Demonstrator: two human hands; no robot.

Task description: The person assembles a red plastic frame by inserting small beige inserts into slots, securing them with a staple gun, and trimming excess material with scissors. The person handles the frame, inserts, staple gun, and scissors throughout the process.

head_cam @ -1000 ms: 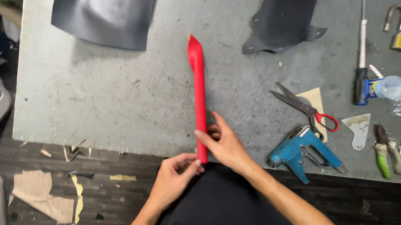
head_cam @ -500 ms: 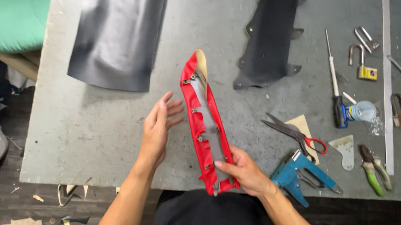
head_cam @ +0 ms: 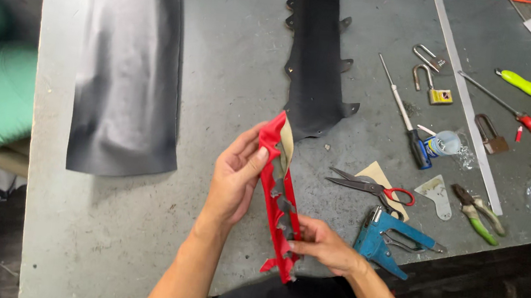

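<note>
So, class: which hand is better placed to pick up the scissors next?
Probably the right hand: it pinches the red strip's lower end, close to the scissors on its side. The left hand holds the strip's upper part, farther away.

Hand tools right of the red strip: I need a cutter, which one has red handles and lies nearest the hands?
The scissors, red-handled, blades shut, just above the blue staple gun; the pliers have green grips.

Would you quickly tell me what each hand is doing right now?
Left hand: closed on the upper end of the red notched strip.
Right hand: pinching the same strip near its lower end.
</note>
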